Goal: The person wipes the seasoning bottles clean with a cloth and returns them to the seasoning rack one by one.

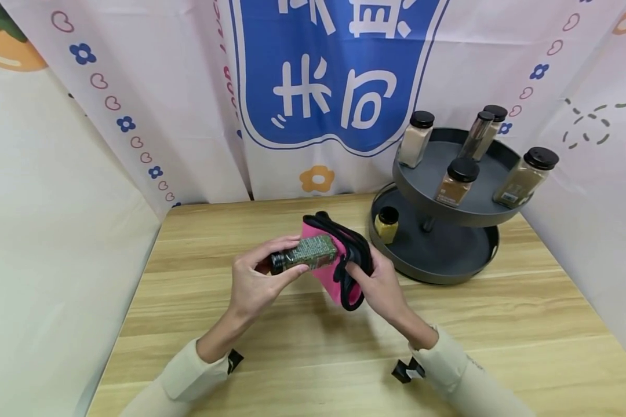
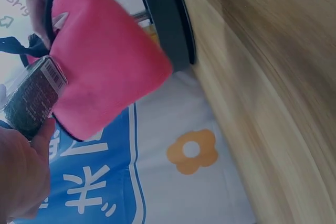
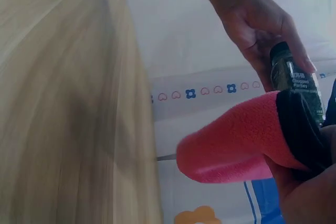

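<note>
My left hand (image 1: pixel 253 284) grips a square spice jar (image 1: pixel 314 251) of dark green flakes, tilted on its side with its black cap toward the palm. My right hand (image 1: pixel 385 288) holds a folded pink cloth (image 1: pixel 323 279) with black edging, the thumb pressing on the dark fold. The base end of the jar is right at the cloth. In the left wrist view a barcode shows on the jar (image 2: pixel 37 95), beside the spread pink cloth (image 2: pixel 105 56). From the right wrist, the cloth (image 3: pixel 231 140) overlaps the lower part of the jar (image 3: pixel 298 80).
A dark two-tier round rack stands at the back right. Its upper tray (image 1: pixel 428 179) bears several black-capped spice jars, one of them a brown jar (image 1: pixel 455 184). A yellow jar (image 1: pixel 386 226) sits on the lower tray (image 1: pixel 438 255). Behind the wooden table (image 1: pixel 203 249) hangs a printed curtain (image 1: pixel 198 116).
</note>
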The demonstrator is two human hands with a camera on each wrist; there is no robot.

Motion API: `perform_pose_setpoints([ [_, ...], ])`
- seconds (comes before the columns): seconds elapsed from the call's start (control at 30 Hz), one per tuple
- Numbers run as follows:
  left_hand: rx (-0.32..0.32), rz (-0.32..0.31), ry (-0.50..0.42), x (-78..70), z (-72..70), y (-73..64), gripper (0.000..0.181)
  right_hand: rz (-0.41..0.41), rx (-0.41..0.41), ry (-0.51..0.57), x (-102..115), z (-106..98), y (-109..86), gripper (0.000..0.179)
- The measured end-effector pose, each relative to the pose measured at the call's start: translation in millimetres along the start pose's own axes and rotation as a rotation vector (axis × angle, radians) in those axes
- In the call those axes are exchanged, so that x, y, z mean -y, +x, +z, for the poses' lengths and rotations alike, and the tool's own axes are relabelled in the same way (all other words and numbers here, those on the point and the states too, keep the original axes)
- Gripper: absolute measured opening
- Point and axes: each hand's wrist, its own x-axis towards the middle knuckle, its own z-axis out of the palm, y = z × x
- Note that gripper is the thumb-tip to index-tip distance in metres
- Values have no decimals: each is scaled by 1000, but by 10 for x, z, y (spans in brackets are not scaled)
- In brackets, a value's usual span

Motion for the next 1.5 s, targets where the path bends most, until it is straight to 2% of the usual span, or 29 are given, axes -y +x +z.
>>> perform_pose_setpoints([
  [0.13,13,12,13,6,-44,-15,45,-11,47,-76,-54,-21,63,29],
  [0.23,23,13,54,-5,-90,-30,44,-12,52,-123,-69,-45,143,26],
  [0.5,70,-32,191,-8,-209,-72,42,-18,68,-295,14,-128,475,27],
  [0.8,157,26,333,41,-289,-47,38,-91,70,-394,36,-101,948,29],
  [1.0,277,23,386,40,-303,-21,38,-77,34,-470,-43,-41,1245,26],
  [1.1,350,-4,424,33,-289,-25,37,-58,20,-498,-117,3,1368,25],
  [1.23,458,-34,453,26,-242,-39,34,-77,-2,-537,-235,78,1505,21],
  [1.37,552,-5,458,45,-175,-59,32,-110,-4,-600,-369,157,1626,14],
  [1.5,639,23,498,75,-126,-81,30,-111,28,-647,-499,219,1680,13],
])
